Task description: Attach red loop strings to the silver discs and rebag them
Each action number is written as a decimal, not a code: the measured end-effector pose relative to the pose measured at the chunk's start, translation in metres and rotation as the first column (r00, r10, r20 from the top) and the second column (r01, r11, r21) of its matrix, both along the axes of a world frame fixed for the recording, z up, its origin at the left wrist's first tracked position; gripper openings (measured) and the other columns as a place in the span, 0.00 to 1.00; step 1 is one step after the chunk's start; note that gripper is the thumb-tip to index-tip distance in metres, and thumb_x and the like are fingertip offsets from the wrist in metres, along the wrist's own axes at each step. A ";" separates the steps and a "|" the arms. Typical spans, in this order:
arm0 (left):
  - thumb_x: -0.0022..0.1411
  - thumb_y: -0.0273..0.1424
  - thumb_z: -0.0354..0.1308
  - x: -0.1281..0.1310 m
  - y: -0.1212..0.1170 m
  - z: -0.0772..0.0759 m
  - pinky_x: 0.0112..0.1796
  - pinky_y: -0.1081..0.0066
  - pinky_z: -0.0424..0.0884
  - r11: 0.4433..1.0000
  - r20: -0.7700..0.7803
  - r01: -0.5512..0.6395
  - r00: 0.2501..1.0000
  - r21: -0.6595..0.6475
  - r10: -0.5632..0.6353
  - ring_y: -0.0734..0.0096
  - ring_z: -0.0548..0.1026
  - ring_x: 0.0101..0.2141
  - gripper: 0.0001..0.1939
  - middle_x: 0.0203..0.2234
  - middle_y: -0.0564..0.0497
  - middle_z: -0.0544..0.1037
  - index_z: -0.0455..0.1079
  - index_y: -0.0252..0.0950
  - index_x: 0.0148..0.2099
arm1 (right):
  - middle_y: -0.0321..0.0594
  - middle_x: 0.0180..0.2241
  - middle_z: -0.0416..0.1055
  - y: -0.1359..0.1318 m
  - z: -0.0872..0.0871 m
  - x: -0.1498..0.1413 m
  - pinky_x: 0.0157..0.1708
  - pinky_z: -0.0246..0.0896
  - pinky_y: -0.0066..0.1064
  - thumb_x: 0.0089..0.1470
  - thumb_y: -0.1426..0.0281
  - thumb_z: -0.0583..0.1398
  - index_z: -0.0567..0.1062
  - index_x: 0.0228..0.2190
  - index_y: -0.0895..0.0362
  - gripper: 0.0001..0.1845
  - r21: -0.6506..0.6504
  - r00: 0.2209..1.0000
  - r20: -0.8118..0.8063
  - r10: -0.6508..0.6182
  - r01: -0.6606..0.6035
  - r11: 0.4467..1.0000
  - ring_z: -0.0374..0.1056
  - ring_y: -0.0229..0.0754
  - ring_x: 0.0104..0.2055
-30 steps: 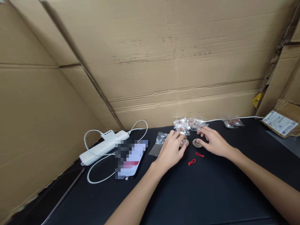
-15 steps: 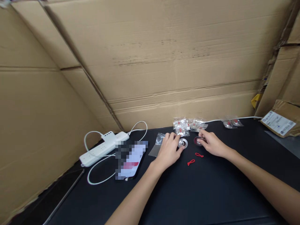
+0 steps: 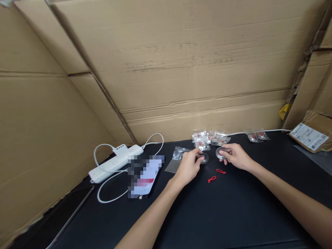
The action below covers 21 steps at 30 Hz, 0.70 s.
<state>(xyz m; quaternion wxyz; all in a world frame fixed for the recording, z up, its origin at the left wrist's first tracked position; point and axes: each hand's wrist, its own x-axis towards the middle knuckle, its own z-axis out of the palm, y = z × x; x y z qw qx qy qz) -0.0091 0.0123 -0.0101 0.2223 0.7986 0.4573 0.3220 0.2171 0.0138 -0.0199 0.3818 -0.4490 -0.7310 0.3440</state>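
Cardboard walls (image 3: pixel 186 76) back a black tabletop (image 3: pixel 220 214), the left grip (image 3: pixel 189 165) pinching one metal disc (image 3: pixel 205 159), the right grip (image 3: pixel 236 156) a second disc (image 3: pixel 219 154).

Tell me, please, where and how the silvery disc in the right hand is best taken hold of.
Probably by the exposed left edge of the silvery disc, coming from the left: the right hand covers part of its right side, while the round rim looks easy to pinch.

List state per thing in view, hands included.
Left hand: gripping round silver metal disc
Right hand: gripping second round silver metal disc
Red cord loops: lying loose on black table
Flat clear plastic bag: lying beside left hand
Clear plastic packets: filled
White plastic power strip: power unclear
Black rectangular phone: screen lit
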 end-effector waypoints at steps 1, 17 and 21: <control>0.61 0.27 0.53 0.000 0.000 0.000 0.33 0.70 0.66 1.000 0.034 -0.007 0.999 -0.021 0.007 0.67 0.75 0.30 0.05 0.27 0.50 0.78 0.69 0.35 0.38 | 0.40 0.24 0.74 0.001 0.000 0.000 0.23 0.63 0.28 0.58 0.61 0.56 0.71 0.26 0.59 0.16 -0.016 0.999 -0.033 0.004 -0.004 1.000 0.68 0.36 0.20; 0.59 0.35 0.56 -0.002 0.011 -0.007 0.29 0.71 0.64 0.990 0.195 -0.028 0.979 -0.139 0.055 0.68 0.71 0.26 0.10 0.22 0.51 0.73 0.67 0.35 0.29 | 0.38 0.19 0.70 0.002 -0.004 -0.002 0.18 0.60 0.26 0.51 0.54 0.62 0.74 0.25 0.61 0.21 -0.119 0.974 -0.223 -0.033 0.006 0.993 0.66 0.35 0.19; 0.59 0.36 0.55 -0.003 0.012 -0.007 0.28 0.73 0.62 0.993 0.184 -0.045 0.981 -0.107 0.064 0.70 0.69 0.25 0.11 0.21 0.53 0.70 0.66 0.35 0.29 | 0.39 0.19 0.71 0.003 -0.004 -0.002 0.18 0.60 0.26 0.51 0.55 0.62 0.74 0.25 0.61 0.20 -0.136 0.977 -0.213 -0.029 -0.001 0.991 0.66 0.35 0.19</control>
